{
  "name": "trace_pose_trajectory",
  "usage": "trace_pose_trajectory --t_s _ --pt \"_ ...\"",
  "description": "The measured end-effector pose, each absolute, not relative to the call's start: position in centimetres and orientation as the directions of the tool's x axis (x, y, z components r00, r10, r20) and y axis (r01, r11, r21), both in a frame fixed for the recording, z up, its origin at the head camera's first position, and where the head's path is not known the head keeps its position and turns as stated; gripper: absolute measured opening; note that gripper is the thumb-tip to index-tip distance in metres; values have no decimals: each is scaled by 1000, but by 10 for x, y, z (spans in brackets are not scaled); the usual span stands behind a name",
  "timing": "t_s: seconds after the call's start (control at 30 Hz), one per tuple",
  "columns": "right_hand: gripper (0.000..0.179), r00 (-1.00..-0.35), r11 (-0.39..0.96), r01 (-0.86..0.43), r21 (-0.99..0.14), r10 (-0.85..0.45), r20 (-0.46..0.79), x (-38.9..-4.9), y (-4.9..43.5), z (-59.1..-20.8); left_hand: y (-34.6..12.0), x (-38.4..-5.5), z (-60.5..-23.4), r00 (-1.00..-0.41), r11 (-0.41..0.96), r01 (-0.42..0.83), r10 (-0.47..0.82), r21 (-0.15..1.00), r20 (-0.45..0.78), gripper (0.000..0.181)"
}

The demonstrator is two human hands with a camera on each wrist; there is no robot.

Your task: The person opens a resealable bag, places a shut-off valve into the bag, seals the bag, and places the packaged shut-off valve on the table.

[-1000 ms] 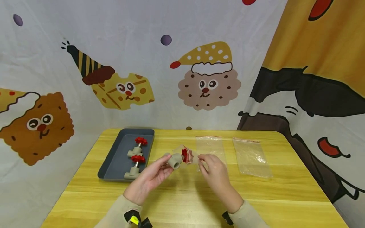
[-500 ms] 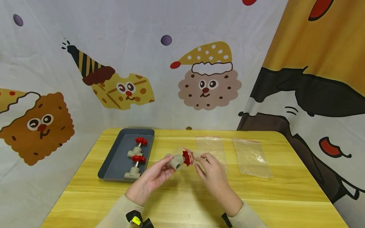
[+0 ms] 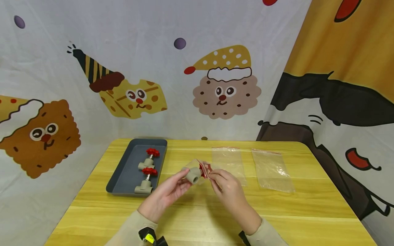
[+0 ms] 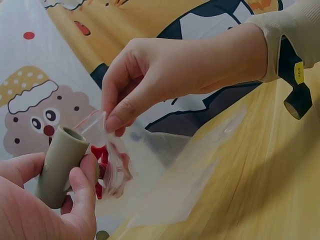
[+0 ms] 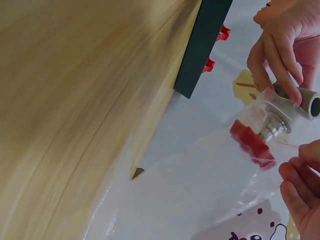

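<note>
My left hand (image 3: 167,193) grips the grey-beige body of a stop valve (image 3: 193,175) above the middle of the table, thumb and fingers around the pipe section in the left wrist view. The valve's red handwheel (image 4: 100,170) points right, inside a clear zip bag (image 5: 265,107). My right hand (image 3: 229,188) pinches the bag's red-lined opening edge between thumb and index finger, close beside the handwheel. In the right wrist view the clear film covers the handwheel and metal stem, reaching up to the grey body.
At the left stands a dark grey tray (image 3: 118,181) with two similar valves, a nearer one (image 3: 144,187) and a farther one (image 3: 146,164), both with red handwheels up. Two flat clear zip bags, one (image 3: 227,162) behind my right hand and another (image 3: 272,171) farther right, lie on the wooden table.
My left hand has brought the valve slightly right. My right hand has shifted left with the bag's edge, which now sits over the handwheel, nearer the valve body.
</note>
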State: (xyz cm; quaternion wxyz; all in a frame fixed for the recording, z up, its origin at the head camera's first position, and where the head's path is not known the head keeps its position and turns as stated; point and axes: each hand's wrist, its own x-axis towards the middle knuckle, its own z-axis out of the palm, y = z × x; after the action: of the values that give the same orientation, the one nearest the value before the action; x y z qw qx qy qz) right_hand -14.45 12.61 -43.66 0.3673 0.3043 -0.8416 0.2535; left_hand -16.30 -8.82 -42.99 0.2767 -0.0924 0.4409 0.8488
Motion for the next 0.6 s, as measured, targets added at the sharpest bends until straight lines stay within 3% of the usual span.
trace_pose_trajectory --t_s 0.27,0.6 --pt "13 -528 651 -729 -212 -338 779 -142 125 -436 -84 -164 -430 -832 -466 -548 384 694 -399 35" --pt "7 -450 544 -815 -200 -377 809 -140 123 -432 -80 -162 -433 -834 -437 -546 369 715 -411 38"
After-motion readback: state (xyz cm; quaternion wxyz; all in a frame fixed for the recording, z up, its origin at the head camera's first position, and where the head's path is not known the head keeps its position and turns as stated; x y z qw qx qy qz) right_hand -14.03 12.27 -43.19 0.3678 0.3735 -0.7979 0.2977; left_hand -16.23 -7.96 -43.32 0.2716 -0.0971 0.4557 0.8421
